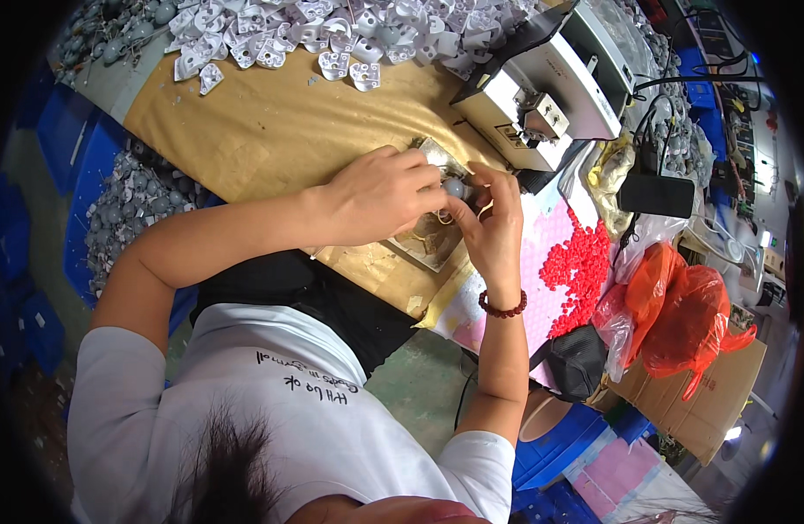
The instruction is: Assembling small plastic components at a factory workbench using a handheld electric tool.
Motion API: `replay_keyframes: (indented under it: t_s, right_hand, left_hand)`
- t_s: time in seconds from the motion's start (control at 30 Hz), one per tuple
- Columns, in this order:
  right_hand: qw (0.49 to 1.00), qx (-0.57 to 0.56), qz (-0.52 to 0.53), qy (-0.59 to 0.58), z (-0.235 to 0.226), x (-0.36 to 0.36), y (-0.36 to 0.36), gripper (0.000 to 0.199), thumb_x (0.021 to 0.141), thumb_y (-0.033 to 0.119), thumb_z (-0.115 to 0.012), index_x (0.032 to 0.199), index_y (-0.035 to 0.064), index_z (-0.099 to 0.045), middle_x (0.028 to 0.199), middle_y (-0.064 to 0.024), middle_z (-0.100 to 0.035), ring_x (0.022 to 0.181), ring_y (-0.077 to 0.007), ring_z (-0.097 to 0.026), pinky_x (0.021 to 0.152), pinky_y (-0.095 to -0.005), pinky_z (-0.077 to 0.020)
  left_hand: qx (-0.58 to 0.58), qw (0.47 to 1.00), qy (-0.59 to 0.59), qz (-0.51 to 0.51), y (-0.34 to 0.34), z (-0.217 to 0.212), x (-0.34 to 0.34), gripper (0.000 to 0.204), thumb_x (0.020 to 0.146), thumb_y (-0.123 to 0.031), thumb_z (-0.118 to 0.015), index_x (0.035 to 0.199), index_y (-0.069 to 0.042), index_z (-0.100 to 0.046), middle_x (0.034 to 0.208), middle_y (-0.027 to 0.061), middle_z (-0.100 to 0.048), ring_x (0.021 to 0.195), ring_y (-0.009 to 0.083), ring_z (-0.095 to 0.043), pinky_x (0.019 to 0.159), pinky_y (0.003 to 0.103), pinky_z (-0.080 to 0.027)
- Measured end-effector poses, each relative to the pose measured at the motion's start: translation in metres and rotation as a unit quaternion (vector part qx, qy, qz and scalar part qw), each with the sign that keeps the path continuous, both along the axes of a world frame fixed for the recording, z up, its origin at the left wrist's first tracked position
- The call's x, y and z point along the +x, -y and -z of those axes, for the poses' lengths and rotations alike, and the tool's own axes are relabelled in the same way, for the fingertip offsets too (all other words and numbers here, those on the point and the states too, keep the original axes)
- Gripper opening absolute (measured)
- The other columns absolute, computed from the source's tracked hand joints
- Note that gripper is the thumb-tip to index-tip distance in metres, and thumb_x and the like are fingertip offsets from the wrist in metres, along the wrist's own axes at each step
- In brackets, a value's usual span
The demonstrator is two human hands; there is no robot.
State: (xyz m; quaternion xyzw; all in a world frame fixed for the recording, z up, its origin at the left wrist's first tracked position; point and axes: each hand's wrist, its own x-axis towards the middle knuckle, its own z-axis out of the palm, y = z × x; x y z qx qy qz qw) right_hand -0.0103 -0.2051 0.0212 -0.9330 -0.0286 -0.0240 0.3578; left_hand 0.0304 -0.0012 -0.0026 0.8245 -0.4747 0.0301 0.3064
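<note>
Centrally, the left hand [380,196] and right hand [492,229] meet, both pinching a small round grey part [454,187] between fingertips above a flat metal plate [432,236]. White plastic pieces [332,35] heap at upper centre; red beads [581,262] lie right.

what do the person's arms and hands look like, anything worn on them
Both forearms are bare, no gloves on either hand. The right wrist carries a dark red bead bracelet. Short white sleeves of a T-shirt end above the elbows. No rings or watch visible.
</note>
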Motion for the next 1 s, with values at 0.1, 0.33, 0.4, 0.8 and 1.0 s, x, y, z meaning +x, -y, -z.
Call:
replay_keyframes:
  t_s: [0.1,0.33,0.4,0.8,1.0]
  right_hand:
    - [0.999,0.033,-0.003,0.032,0.002,0.001,0.001,0.053,0.077,0.002,-0.08,0.125,0.0015,-0.058,0.099,-0.0064,-0.058,0.078,-0.014,-0.053,0.069,-0.0267,-0.0483]
    - [0.943,0.098,0.243,0.204,0.038,0.074,0.107,0.046,0.094,0.01,-0.065,0.134,-0.0041,-0.047,0.103,-0.0102,-0.06,0.082,-0.0132,-0.058,0.075,-0.0271,-0.0494]
    - [0.963,0.088,0.223,0.122,0.047,0.096,0.125,0.046,0.098,0.012,-0.061,0.137,-0.0058,-0.046,0.104,-0.011,-0.065,0.087,-0.0129,-0.059,0.074,-0.0246,-0.0485]
    - [0.81,0.448,0.013,0.378,-0.084,0.063,0.044,0.058,0.09,0.001,-0.064,0.137,-0.0025,-0.03,0.081,-0.0128,-0.062,0.069,-0.0179,-0.061,0.071,-0.0365,-0.0558]
    - [0.838,0.426,0.019,0.341,-0.092,0.114,0.031,0.063,0.084,-0.005,-0.068,0.135,-0.006,-0.032,0.068,-0.0091,-0.066,0.06,-0.016,-0.064,0.073,-0.0278,-0.0517]
  left_hand:
    - [-0.021,0.997,-0.023,-0.071,0.016,-0.009,-0.001,0.033,0.075,-0.012,-0.071,0.106,-0.01,-0.062,0.104,0.0055,-0.06,0.103,0.0249,-0.057,0.083,0.038,-0.05]
    - [0.008,0.998,-0.023,-0.052,0.02,-0.007,0.004,0.031,0.074,-0.013,-0.071,0.102,-0.01,-0.06,0.097,0.0061,-0.057,0.097,0.0255,-0.055,0.08,0.039,-0.05]
    - [0.008,0.999,-0.014,-0.044,0.022,-0.008,0.006,0.028,0.073,-0.012,-0.071,0.099,-0.009,-0.059,0.094,0.0059,-0.057,0.096,0.0256,-0.055,0.079,0.038,-0.05]
    - [-0.032,0.998,-0.001,-0.062,0.021,-0.004,0.005,0.026,0.072,-0.012,-0.071,0.096,-0.009,-0.062,0.09,0.0055,-0.058,0.092,0.0259,-0.056,0.075,0.036,-0.052]
    - [-0.013,0.998,0.008,-0.069,0.023,-0.003,0.003,0.028,0.073,-0.012,-0.07,0.1,-0.01,-0.064,0.091,0.0045,-0.06,0.091,0.025,-0.057,0.075,0.035,-0.053]
